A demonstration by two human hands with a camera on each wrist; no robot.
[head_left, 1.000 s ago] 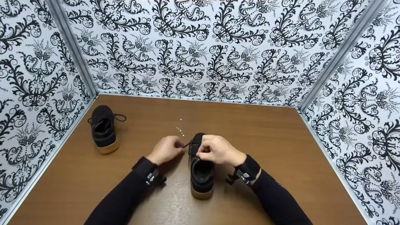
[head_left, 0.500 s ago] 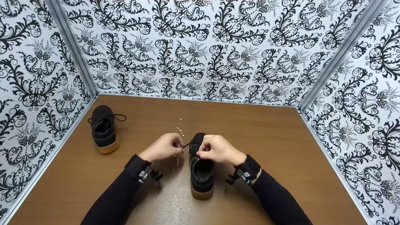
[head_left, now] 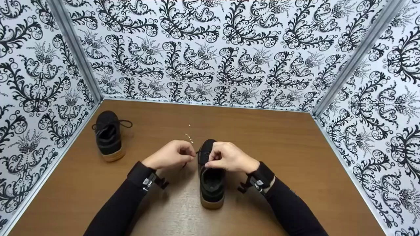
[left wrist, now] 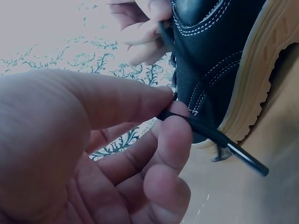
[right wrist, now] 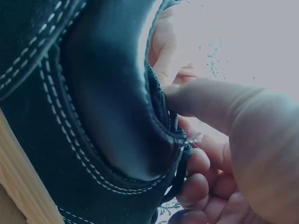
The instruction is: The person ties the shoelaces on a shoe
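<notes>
A black shoe (head_left: 211, 188) with a tan sole stands on the table in the head view, toe pointing away. On its left side, my left hand (head_left: 172, 154) pinches a black shoelace between thumb and fingers. The lace's tipped end (left wrist: 247, 158) sticks out past the fingers in the left wrist view. Over the lacing, my right hand (head_left: 231, 157) has thumb and fingers together. In the left wrist view a stretch of lace (left wrist: 166, 35) runs up to its fingertips. The right wrist view has the right thumb (right wrist: 201, 98) beside the shoe's collar, its fingers against the laces.
A second black shoe (head_left: 110, 144) with a tan sole stands at the far left, a lace loop out to its right. Patterned walls (head_left: 203, 59) with grey frame posts (head_left: 357, 59) enclose the wooden table (head_left: 262, 127) at the back and sides.
My left wrist has moved a little to the left, and a loose lace end now shows below the left fingers. The right hand and both shoes have stayed nearly in place.
</notes>
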